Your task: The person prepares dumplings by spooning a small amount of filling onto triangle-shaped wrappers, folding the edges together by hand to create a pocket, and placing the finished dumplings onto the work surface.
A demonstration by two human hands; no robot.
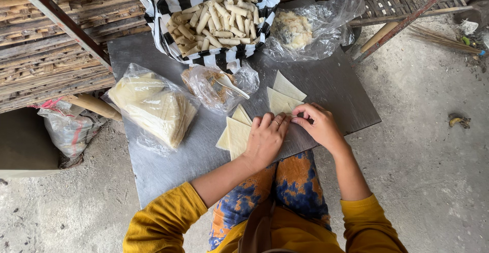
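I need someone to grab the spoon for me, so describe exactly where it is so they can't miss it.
Start at the grey metal table and find the black-and-white striped bag of pale rolled sticks at its far edge. Just in front of it sits a small clear plastic bag of brown crumbly filling. The white spoon lies in it, the only utensil on the table.

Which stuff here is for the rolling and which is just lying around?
In use: left hand, right hand, triangle wrappers, bag of wrapper stacks, bag of filling with spoon, striped bag of finished rolls.

Lying about: tied sack, broom, banana peel.
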